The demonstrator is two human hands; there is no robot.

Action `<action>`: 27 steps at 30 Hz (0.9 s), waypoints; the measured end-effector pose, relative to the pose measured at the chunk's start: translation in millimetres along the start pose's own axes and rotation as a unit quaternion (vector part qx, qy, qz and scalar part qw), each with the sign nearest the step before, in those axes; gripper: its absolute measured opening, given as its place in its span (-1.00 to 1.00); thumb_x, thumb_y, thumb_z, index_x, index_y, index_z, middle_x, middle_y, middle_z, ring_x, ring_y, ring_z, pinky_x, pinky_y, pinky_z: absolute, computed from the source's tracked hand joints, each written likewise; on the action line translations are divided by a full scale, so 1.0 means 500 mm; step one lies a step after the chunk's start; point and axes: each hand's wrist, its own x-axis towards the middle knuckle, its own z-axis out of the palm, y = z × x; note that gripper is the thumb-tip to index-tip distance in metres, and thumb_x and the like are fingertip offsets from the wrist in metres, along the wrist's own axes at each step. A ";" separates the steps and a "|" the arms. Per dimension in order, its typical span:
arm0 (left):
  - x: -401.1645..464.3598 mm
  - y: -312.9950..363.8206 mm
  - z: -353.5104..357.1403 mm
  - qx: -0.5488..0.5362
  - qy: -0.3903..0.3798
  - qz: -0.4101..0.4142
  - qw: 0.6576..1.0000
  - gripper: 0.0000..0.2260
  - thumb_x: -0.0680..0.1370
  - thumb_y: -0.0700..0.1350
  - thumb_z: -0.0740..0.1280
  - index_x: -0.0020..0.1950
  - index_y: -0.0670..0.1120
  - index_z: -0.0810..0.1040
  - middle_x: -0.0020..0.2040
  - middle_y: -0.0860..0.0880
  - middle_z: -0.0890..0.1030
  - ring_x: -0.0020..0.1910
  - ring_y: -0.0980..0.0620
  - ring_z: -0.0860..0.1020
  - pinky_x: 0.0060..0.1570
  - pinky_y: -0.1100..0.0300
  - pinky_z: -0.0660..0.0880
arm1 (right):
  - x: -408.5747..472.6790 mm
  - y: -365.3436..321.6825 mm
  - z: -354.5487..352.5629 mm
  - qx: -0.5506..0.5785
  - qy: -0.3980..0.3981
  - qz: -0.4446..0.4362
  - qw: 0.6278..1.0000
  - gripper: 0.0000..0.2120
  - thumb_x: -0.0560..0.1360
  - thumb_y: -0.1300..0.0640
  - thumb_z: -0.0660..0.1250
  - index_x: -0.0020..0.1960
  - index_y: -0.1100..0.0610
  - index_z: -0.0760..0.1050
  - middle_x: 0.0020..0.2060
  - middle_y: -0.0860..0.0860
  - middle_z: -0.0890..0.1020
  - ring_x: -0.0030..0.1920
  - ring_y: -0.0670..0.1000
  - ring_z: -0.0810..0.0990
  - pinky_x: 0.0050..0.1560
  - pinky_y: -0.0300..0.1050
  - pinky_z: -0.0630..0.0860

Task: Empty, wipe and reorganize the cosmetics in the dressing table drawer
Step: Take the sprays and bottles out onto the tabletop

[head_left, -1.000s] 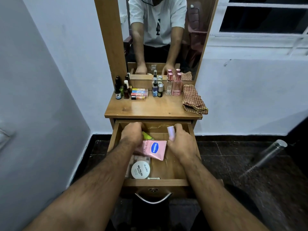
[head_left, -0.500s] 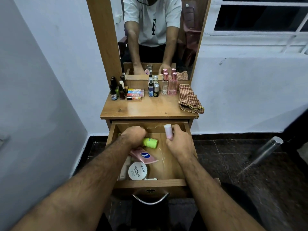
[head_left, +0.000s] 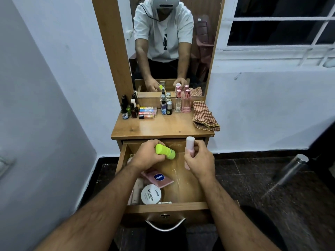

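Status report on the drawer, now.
Left hand grips green bottle; right hand grips pink bottle. Drawer open, Vaseline tube and nail polish tub inside. Nothing blocking.

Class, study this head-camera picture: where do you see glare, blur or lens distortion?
Head view: glare sheens the tabletop; the steel bottle at right smears into a blurred streak; wide-angle bending bows the window bars and the mirror frame; the green bottle in the left hand stays sharp.
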 end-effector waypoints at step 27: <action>0.185 0.143 -0.056 -0.058 0.190 0.054 0.979 -0.73 0.39 -0.07 0.55 0.05 -0.02 0.64 -0.14 0.07 0.66 -0.13 0.07 0.61 -0.11 0.15 0.54 | 0.266 -0.117 -0.078 0.157 0.020 -0.075 0.985 -0.85 0.41 0.24 0.43 -0.06 0.09 0.54 -0.22 -0.06 0.62 -0.23 -0.07 0.55 -0.19 -0.17 0.47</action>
